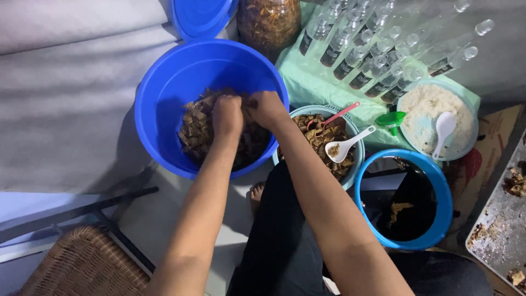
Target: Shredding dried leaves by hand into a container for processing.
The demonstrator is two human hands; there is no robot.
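Both the left hand (227,114) and right hand (266,107) are closed on brown chips (194,129) in the blue tub (159,93) at eleven o'clock, most chips lying unhandled.

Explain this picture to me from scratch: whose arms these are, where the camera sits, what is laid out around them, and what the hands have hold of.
There is no machine here. A person wears one camera on the head, looking down, so the two bare arms are that person's own. The left hand and right hand are both closed down in a heap of brown chopped pieces inside a big round blue plastic tub. Whether the fingers grip anything is hidden. To the right sit a light blue bowl of brown pieces with a white spoon, a smaller blue bucket of dark liquid, a pale plate of white crumbly stuff, a small green funnel and rows of clear empty bottles. A wicker chair stands lower left.
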